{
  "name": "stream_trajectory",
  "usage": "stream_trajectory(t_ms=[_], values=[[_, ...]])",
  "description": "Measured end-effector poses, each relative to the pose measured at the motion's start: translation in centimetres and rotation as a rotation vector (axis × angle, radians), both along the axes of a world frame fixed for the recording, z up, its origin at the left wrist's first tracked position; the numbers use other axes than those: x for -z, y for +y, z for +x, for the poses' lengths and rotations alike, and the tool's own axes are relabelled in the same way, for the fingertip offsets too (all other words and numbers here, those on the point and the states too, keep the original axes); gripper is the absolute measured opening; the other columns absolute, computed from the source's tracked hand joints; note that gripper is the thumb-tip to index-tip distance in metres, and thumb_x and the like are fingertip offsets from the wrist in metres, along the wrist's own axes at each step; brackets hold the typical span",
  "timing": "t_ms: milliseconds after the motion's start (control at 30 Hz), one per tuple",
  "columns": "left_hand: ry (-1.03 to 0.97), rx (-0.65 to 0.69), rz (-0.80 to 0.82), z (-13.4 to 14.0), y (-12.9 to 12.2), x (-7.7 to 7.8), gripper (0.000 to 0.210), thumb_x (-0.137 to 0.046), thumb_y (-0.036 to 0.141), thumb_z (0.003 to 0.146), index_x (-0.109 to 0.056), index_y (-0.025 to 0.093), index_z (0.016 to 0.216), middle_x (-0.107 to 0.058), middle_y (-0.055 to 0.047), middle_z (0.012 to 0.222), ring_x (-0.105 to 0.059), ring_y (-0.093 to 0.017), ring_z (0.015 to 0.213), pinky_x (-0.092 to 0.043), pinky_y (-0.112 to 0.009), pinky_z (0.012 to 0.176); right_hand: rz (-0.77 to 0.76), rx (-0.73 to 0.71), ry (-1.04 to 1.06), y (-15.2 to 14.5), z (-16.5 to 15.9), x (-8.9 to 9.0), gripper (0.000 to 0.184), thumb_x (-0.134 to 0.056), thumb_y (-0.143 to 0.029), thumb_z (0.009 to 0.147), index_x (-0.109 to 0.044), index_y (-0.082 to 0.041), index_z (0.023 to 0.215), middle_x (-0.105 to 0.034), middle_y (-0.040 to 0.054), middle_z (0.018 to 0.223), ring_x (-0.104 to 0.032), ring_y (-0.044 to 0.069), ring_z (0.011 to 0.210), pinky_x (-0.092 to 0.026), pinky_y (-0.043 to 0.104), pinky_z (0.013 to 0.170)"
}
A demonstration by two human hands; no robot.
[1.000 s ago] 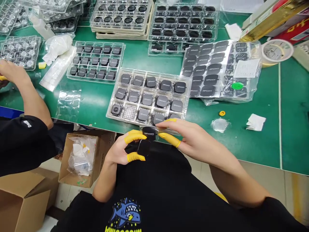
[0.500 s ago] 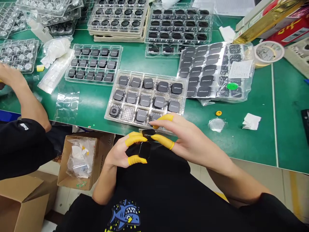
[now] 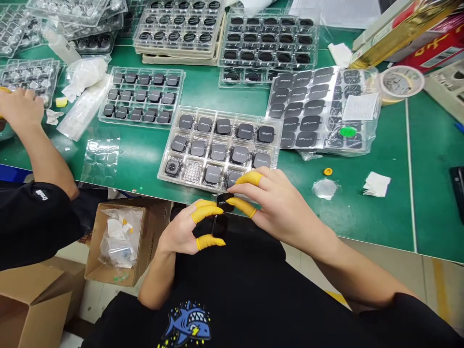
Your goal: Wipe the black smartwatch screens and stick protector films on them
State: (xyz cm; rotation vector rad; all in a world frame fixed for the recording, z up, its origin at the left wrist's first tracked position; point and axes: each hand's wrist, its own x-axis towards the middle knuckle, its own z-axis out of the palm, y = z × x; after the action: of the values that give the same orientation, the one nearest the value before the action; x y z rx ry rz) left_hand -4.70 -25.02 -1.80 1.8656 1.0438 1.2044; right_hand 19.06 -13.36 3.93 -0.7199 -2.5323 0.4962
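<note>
My left hand (image 3: 184,227), with yellow finger cots, grips a dark, glossy square watch body (image 3: 220,226) by its edges between thumb and finger. Just above it, my right hand (image 3: 271,198) pinches a black film sticker (image 3: 224,202) with white lettering. Whether the sticker touches the watch I cannot tell. Beyond my hands lies a clear plastic tray (image 3: 165,169) of square watches with lettered black faces. One watch (image 3: 173,166) in its front left corner shows its back with sensors, and the pocket beside it holds no watch. My right hand overlaps the tray's front edge.
Sheets of black stickers (image 3: 310,104) in a bag lie right of the tray, near a tape roll (image 3: 400,82). More filled trays (image 3: 141,96) stand behind. A co-worker's arm (image 3: 39,140) reaches in at left. An open carton (image 3: 141,251) with scraps stands below the table edge.
Both hands have shifted slightly right, still holding the watch body and the sticker. The co-worker's hand at left has moved, and a crumpled white scrap now shows beside it.
</note>
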Motion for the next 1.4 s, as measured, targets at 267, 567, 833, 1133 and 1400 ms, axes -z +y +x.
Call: stream_trajectory(t_ms=[267, 567, 833, 1133, 1400], values=[[-0.159, -0.018, -0.065, 0.5, -0.3, 1.0, 0.069, -0.092, 0.051, 0.089, -0.069, 0.024, 0.148, -0.079, -0.014, 0.126, -0.078, -0.027, 0.112, -0.069, -0.037, 0.093, 0.165, 0.033, 0.030, -0.7, -0.6, 0.8, 0.032, -0.061, 0.000, 0.098, -0.072, -0.026, 0.112, -0.079, 0.0067, 0.100, -0.065, 0.028, 0.100, -0.045, 0.042, 0.082], [-0.423, -0.129, -0.190, 1.7, -1.3, 2.1, 0.067, -0.094, 0.058, 0.085, -0.076, 0.023, 0.138, -0.078, -0.013, 0.122, -0.077, -0.025, 0.107, -0.066, -0.032, 0.087, 0.175, 0.048, 0.214, -1.9, -1.2, 2.2, 0.032, -0.064, 0.000, 0.098, -0.070, -0.027, 0.114, -0.081, 0.0057, 0.105, -0.070, 0.026, 0.104, -0.046, 0.039, 0.075], [-0.506, -0.132, -0.139, 1.5, -0.9, 2.1, 0.062, -0.096, 0.047, 0.085, -0.076, 0.023, 0.138, -0.075, -0.010, 0.119, -0.076, -0.023, 0.106, -0.065, -0.030, 0.090, -0.051, 0.012, 0.318, -2.7, -0.4, 2.6, 0.019, -0.066, -0.012, 0.107, -0.069, -0.027, 0.118, -0.083, 0.0097, 0.121, -0.078, 0.027, 0.114, -0.059, 0.043, 0.093], [-0.521, -0.181, -0.140, 0.3, -1.0, 2.8, 0.065, -0.098, 0.051, 0.082, -0.077, 0.020, 0.134, -0.080, -0.014, 0.117, -0.081, -0.030, 0.109, -0.067, -0.040, 0.095, -0.632, -0.068, 0.420, -1.8, 1.7, 0.9, 0.009, -0.074, -0.026, 0.107, -0.073, -0.035, 0.110, -0.082, 0.0032, 0.140, -0.068, 0.030, 0.145, -0.058, 0.053, 0.118], [-0.430, -0.277, 0.020, -0.6, 0.2, 3.2, 0.061, -0.097, 0.047, 0.084, -0.077, 0.021, 0.136, -0.080, -0.013, 0.119, -0.079, -0.027, 0.111, -0.066, -0.038, 0.097, -0.664, 0.204, 0.645, -2.4, 3.0, -1.9, 0.010, -0.081, -0.024, 0.099, -0.081, -0.034, 0.101, -0.082, 0.0056, 0.134, -0.066, 0.036, 0.145, -0.052, 0.061, 0.124]])
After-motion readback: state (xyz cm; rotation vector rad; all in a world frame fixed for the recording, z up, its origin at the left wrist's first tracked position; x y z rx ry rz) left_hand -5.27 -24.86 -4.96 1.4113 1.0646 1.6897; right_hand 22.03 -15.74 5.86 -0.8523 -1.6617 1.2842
